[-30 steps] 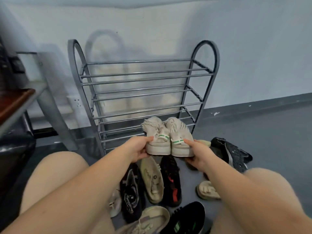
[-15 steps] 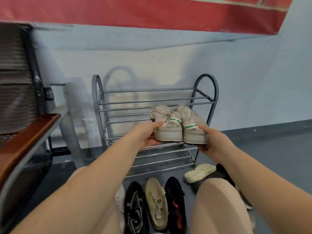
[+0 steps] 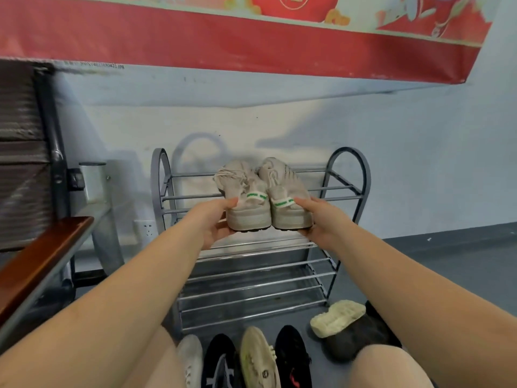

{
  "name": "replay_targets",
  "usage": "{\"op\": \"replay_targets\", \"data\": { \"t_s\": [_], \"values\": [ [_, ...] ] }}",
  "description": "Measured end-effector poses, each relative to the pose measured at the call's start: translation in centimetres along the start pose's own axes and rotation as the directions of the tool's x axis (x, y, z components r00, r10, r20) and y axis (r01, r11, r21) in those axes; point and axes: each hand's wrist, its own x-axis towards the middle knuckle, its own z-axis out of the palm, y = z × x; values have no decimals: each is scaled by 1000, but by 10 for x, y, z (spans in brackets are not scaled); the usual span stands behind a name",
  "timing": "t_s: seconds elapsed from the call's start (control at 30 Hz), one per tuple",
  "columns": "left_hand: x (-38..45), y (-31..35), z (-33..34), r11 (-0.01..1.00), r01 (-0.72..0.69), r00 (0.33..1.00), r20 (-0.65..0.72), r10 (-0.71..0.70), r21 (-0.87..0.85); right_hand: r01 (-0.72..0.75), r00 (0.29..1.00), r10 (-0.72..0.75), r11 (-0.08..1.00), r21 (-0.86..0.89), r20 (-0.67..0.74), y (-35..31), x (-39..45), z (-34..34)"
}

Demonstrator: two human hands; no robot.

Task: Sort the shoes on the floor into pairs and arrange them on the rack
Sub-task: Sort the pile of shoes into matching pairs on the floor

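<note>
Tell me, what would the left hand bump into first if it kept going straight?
Probably the rack's top bars. The left hand holds a beige shoe toward them, so the shoe would likely touch first. Depth is unclear.

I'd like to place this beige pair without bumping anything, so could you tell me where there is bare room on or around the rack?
All tiers of the rack that show are bare, bordered only by its arched side frames. The beige pair, held by the left hand and right hand, is level with the top tier. The floor in front is crowded with shoes.

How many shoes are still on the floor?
6 visible: white, black, cream, black-red in a row; pale upturned sole on a dark shoe. Knees may hide more.
</note>
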Motion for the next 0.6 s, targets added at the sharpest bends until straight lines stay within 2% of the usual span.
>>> {"op": "replay_targets", "data": {
  "t_s": [0.2, 0.33, 0.6],
  "values": [
    [40, 9, -28, 999, -27, 998, -64, 28, 16, -62, 998, 63, 997, -49, 20, 10, 43, 36],
    [69, 13, -44, 996, -78, 987, -135, 84, 47, -70, 997, 73, 995, -74, 38, 14, 70, 56],
    [117, 16, -63, 985, -94, 961, -246, 128, 146, -93, 994, 98, 989, -114, 38, 21, 117, 82]
  ]
}}
